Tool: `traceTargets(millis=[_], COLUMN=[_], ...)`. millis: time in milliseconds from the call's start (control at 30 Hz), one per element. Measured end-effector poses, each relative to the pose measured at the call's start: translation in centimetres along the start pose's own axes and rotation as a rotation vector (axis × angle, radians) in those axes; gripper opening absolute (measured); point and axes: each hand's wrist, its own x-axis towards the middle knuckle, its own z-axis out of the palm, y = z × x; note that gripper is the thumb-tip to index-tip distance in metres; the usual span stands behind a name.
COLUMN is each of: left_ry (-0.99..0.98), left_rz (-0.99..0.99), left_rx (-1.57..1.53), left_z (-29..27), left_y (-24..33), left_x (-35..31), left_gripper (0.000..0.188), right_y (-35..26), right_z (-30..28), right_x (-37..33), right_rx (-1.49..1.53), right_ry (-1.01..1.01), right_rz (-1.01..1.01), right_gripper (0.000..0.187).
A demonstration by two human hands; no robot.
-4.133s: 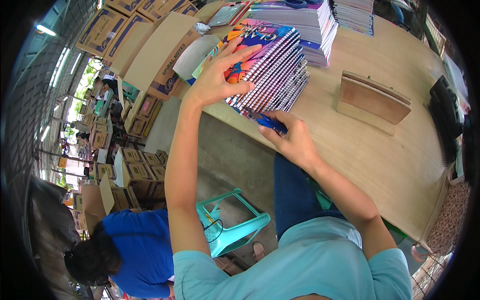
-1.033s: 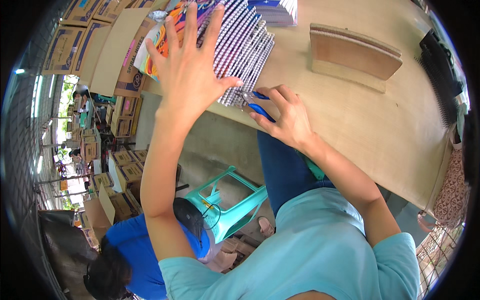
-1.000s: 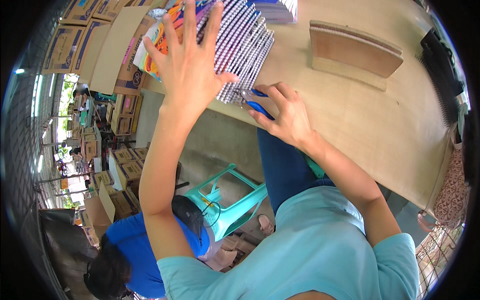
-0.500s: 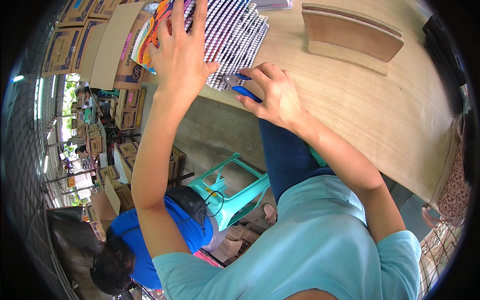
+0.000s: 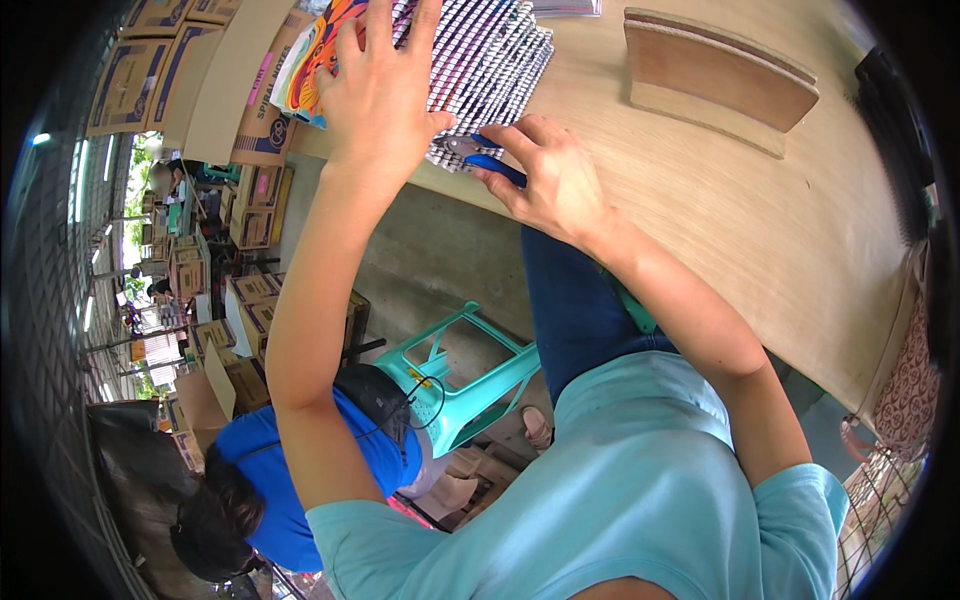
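Observation:
A stack of spiral-bound notebooks (image 5: pixel 490 75) lies at the table's near left edge, its bound sides showing as rows of white and dark coils. My left hand (image 5: pixel 385 110) rests on the stack's colourful top cover with its fingers spread. Blue-handled wire cutters (image 5: pixel 497 167) are gripped in my right hand (image 5: pixel 562 185), thumb on one handle and fingers on the other. Their metal jaws reach the coil ends at the stack's near corner, close to my left thumb. Whether the jaws hold a wire is too small to tell.
A wooden stand (image 5: pixel 720 85) sits at the back of the table (image 5: pixel 690 230). Black coils (image 5: pixel 890 150) lie along the right edge. Cardboard boxes (image 5: pixel 265 110) stand to the left. Below are a turquoise plastic stool (image 5: pixel 470 385) and a person in a blue shirt (image 5: pixel 310 455).
The view has shifted slightly, so the scene sits a little further right and up. Both hands keep nearly the same places on the stack and the wire cutters.

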Motion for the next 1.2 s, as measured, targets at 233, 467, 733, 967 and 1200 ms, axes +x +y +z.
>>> traceTargets(millis=[233, 467, 733, 967, 1200], left_ry=[0.088, 0.031, 0.067, 0.027, 0.045], left_rz=[0.028, 0.099, 0.003, -0.002, 0.001], left_rx=[-1.043, -0.961, -0.915, -0.852, -0.859], left_z=[-1.5, 4.8, 6.1, 4.0, 5.0], left_y=[-4.5, -11.8, -10.8, -10.0, -10.5], left_x=[0.4, -0.1, -0.7, -0.2, -0.1], left_gripper=[0.122, 0.072, 0.069, 0.071, 0.071], right_y=[-0.4, -0.7, -0.1, -0.7, -0.4], right_z=[-1.2, 0.4, -0.1, 0.4, 0.8], right_x=[0.8, -1.3, 0.6, -1.5, -0.3], right_rx=[0.604, -0.099, 0.901, -0.051, 0.579], right_ry=[-0.277, 0.011, -0.442, -0.025, -0.396], right_rz=[0.520, -0.025, 0.817, -0.026, 0.755], right_gripper=[0.035, 0.046, 0.032, 0.043, 0.032])
